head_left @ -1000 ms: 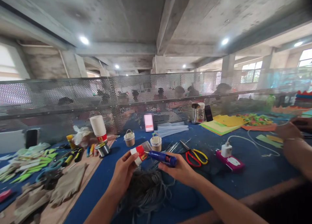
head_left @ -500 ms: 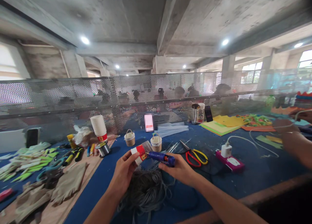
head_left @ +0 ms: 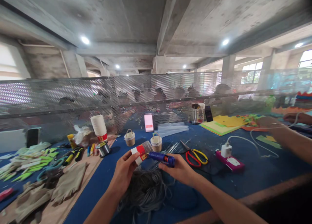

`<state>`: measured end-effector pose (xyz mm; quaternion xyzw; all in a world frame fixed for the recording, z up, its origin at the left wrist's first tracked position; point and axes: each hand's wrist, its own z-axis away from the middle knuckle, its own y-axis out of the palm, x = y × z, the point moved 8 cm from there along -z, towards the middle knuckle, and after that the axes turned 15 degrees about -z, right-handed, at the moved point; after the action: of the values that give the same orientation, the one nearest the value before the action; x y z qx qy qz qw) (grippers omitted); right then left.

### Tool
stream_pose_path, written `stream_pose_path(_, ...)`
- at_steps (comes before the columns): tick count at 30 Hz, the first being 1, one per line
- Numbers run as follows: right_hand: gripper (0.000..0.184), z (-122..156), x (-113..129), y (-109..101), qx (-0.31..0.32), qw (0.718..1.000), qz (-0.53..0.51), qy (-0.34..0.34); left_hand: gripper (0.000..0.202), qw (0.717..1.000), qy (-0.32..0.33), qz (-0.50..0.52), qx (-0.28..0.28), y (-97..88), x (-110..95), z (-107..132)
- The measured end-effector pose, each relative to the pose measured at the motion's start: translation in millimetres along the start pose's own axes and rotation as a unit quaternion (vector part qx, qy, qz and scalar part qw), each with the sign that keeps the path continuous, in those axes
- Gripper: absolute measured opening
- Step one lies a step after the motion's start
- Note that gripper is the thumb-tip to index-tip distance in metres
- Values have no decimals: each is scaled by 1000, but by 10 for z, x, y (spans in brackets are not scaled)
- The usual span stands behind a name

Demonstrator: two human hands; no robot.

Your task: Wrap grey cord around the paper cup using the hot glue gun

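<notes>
Since half a second ago, a co-worker's bare forearm [head_left: 286, 136] at right has reached farther in, its hand now beside the multicoloured pile of scraps [head_left: 252, 118]; the person's own hands look unmoved. Head view: the left hand [head_left: 127, 167] has its fingers closed around a red-and-white paper cup [head_left: 139, 151], tilted above a tangled grey cord bundle [head_left: 148, 190]. Closed around a blue plastic glue gun [head_left: 159, 157], the right hand [head_left: 181, 172] holds its nozzle at the cup's side; contact is too small to tell. Two small white-and-tan handled buckets [head_left: 156, 144] stand just beyond.
</notes>
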<state>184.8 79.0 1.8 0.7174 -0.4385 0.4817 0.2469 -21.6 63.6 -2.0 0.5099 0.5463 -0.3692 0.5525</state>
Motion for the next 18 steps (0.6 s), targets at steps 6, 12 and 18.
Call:
stream_pose_path(6,34,-2,-29,-7,-4,1000,1,-5,42,1000,0,-1,0,3,-10,6)
stream_pose_path(12,35,1,-23,6,7,1000,-12,-3,44,1000,0,0,-3,-19,28,-27)
stream_pose_path(18,33,1,-23,15,9,1000,-17,2,45,1000,2,-3,-6,-27,16,-18)
